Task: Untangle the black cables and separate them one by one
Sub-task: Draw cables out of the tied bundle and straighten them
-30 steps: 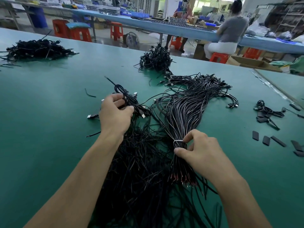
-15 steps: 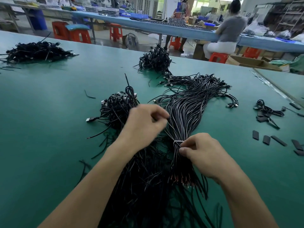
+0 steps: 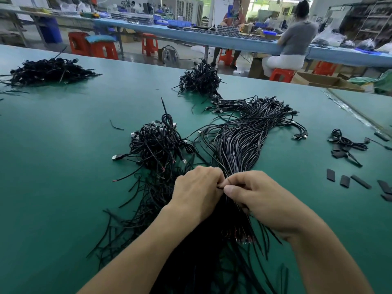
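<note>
A thick bundle of black cables [image 3: 239,143] lies across the green table [image 3: 63,166], its USB ends fanned out at the far right. My left hand [image 3: 196,190] and my right hand [image 3: 257,197] meet at the bundle's narrow waist, fingers curled and pinching it there; the tie seen earlier is hidden under them. A tangled heap of loose cables [image 3: 158,145] sits just left of the bundle. More loose black cables [image 3: 135,215] spread under my forearms toward the near edge.
Two more cable heaps lie farther off, one at far left [image 3: 48,71] and one at far centre [image 3: 200,80]. A small cable knot [image 3: 344,143] and several black sleeve pieces [image 3: 344,180] lie at right. A seated person [image 3: 293,45] works at a bench behind.
My left hand let go of the cable it held over the left heap and came right to the bundle's waist, meeting my right hand. My right hand stayed at the tie.
</note>
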`<action>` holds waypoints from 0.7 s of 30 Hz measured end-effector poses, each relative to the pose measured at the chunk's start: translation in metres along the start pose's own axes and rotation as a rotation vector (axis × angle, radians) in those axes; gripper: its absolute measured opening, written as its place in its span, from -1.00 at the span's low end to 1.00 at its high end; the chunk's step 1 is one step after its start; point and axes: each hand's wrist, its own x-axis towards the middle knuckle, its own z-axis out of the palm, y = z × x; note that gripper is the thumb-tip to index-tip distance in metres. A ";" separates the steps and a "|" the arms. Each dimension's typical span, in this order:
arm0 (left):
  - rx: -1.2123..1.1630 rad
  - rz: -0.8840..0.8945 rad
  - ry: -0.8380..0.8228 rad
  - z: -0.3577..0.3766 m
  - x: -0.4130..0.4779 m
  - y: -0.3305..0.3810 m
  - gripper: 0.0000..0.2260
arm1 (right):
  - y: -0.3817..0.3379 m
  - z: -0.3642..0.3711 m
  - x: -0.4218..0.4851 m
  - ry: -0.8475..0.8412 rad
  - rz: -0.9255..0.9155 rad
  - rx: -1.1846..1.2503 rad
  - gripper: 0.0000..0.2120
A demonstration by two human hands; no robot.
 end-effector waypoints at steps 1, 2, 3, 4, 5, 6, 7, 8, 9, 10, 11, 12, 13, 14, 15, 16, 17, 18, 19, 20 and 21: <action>-0.013 0.012 0.011 0.001 -0.001 -0.001 -0.90 | -0.007 -0.006 -0.006 -0.060 -0.063 -0.018 -0.81; -0.029 0.018 0.019 0.002 -0.001 -0.002 -0.90 | -0.013 -0.014 -0.013 -0.141 -0.133 -0.062 -0.82; -0.046 0.017 0.030 0.003 -0.002 -0.003 -0.89 | -0.019 -0.023 -0.021 -0.238 -0.194 -0.114 -0.83; -0.064 0.013 0.041 0.004 -0.001 -0.004 -0.89 | -0.025 -0.033 -0.030 -0.322 -0.229 -0.166 -0.84; -0.078 0.009 0.049 0.006 -0.001 -0.004 -0.89 | -0.029 -0.043 -0.038 -0.369 -0.222 -0.223 -0.86; -0.088 0.005 0.051 0.007 -0.001 -0.003 -0.88 | -0.031 -0.053 -0.046 -0.370 -0.177 -0.305 -0.86; -0.096 0.002 0.049 0.007 -0.001 -0.003 -0.88 | -0.028 -0.062 -0.052 -0.321 -0.114 -0.409 -0.85; -0.103 -0.006 0.047 0.008 0.000 -0.002 -0.89 | -0.022 -0.070 -0.055 -0.243 -0.034 -0.531 -0.82; -0.108 -0.018 0.044 0.008 0.000 -0.002 -0.89 | -0.018 -0.075 -0.056 -0.146 0.066 -0.645 -0.79; -0.115 -0.032 0.039 0.007 0.000 -0.003 -0.91 | -0.014 -0.077 -0.056 -0.048 0.160 -0.720 -0.79; -0.125 -0.045 0.030 0.007 0.000 -0.003 -0.92 | -0.010 -0.076 -0.053 0.047 0.223 -0.745 -0.81; -0.138 -0.057 0.013 0.006 0.000 -0.003 -0.93 | -0.007 -0.071 -0.048 0.116 0.256 -0.740 -0.78; -0.151 -0.068 -0.008 0.005 0.001 -0.003 -0.94 | -0.005 -0.064 -0.040 0.162 0.273 -0.713 -0.72; -0.164 -0.079 -0.030 0.004 0.001 -0.003 -0.94 | -0.004 -0.054 -0.032 0.186 0.278 -0.684 -0.69; -0.173 -0.086 -0.048 0.003 0.001 -0.003 -0.93 | -0.003 -0.043 -0.024 0.209 0.275 -0.674 -0.67; -0.179 -0.090 -0.060 0.002 0.002 -0.003 -0.93 | -0.002 -0.031 -0.016 0.229 0.267 -0.665 -0.66; -0.186 -0.090 -0.067 0.002 0.002 -0.003 -0.93 | 0.001 -0.019 -0.009 0.249 0.256 -0.654 -0.67; -0.195 -0.088 -0.069 0.001 0.002 -0.003 -0.94 | 0.004 -0.008 -0.003 0.264 0.249 -0.643 -0.68; -0.203 -0.083 -0.068 0.001 0.002 -0.003 -0.94 | 0.007 0.000 0.001 0.279 0.254 -0.635 -0.69; -0.208 -0.077 -0.066 0.001 0.002 -0.004 -0.94 | 0.011 0.005 0.004 0.297 0.270 -0.623 -0.70; -0.208 -0.072 -0.064 0.001 0.002 -0.004 -0.94 | 0.013 0.008 0.006 0.318 0.287 -0.606 -0.70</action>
